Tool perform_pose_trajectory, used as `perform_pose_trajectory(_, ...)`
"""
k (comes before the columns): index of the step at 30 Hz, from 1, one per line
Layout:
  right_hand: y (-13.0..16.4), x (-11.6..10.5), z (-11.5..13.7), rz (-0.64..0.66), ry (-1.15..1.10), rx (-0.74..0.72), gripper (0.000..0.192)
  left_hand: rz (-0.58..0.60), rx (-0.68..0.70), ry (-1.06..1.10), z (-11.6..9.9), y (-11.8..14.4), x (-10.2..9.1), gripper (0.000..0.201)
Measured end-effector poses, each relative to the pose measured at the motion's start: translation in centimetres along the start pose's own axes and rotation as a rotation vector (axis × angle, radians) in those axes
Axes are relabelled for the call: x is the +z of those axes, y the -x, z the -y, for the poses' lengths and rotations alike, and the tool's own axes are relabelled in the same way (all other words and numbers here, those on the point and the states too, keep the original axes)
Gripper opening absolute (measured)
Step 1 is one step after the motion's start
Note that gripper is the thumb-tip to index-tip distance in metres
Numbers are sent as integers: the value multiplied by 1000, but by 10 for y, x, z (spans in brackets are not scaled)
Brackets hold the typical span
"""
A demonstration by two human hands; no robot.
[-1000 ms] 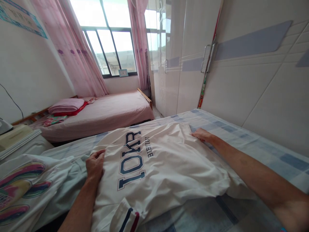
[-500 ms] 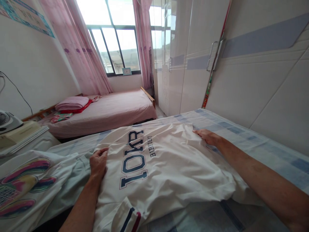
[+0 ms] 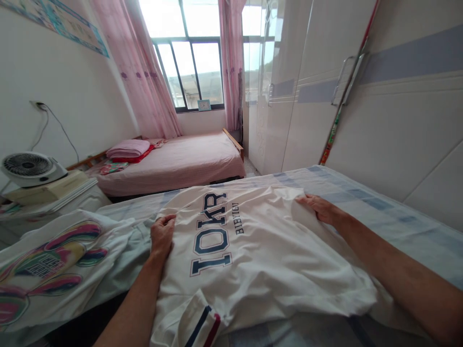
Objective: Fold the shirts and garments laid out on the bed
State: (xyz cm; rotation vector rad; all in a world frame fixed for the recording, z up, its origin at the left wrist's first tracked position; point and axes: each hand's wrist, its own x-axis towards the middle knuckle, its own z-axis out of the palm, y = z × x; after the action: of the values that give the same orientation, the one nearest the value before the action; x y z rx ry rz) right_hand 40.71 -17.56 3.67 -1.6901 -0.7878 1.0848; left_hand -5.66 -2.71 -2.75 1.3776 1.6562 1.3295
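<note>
A white T-shirt point(image 3: 267, 255) with large dark letters lies sideways and wrinkled over the bed in front of me. One sleeve, with a navy and a dark red stripe, is folded near the bottom of the view. My left hand point(image 3: 162, 233) pinches the shirt's edge on the left, beside the lettering. At the far right edge, my right hand point(image 3: 318, 207) has its fingers closed on the fabric. Left of my left arm lies another white shirt point(image 3: 119, 231) with a colourful print, next to pale green cloth point(image 3: 125, 270).
Blue-and-white checked bedding point(image 3: 361, 197) spreads under the shirt. A small fan point(image 3: 31, 166) sits on a box atop a white cabinet point(image 3: 79, 197) at left. Beyond is a pink bed point(image 3: 188, 161) with folded bedding point(image 3: 128, 148). A white wardrobe point(image 3: 307, 125) stands along the right.
The view has swung slightly left, bringing the whole fan and a wall socket into sight. Both hands keep their hold on the shirt, which lies nearly the same.
</note>
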Motion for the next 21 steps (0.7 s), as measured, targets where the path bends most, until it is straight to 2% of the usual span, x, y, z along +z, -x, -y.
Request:
perform_pose_trajectory(3, -2, 1, -2, -84, 77, -6, 29, -11, 34, 1, -1, 1, 2, 38)
perform_pose_trajectory(6, -5, -8, -8, -143, 193, -6, 25, -26, 56, -36, -3, 1, 3, 33)
perform_pose_trajectory(9, -11, -22, -15, -225, 577, -45, 24, -40, 88, -104, -9, 4, 3, 30)
perform_pose_trajectory(11, -14, -27, -21, -233, 856, -102, 28, -51, 115, -167, -14, 11, 4, 28)
perform_pose_trajectory(13, -16, -26, -27, -213, 992, -153, 28, -38, 146, -239, -20, 20, 7, 23)
perform_pose_trajectory(16, -14, -19, -34, -178, 1060, -232, 25, 17, 181, -329, -28, 33, 11, 15)
perform_pose_trajectory(18, -11, -15, -34, -187, 1033, -258, 22, 19, 199, -384, -33, 36, 10, 18)
perform_pose_trajectory(21, -2, -14, -28, -282, 810, -229, 18, -98, 172, -504, -38, 31, 0, 30)
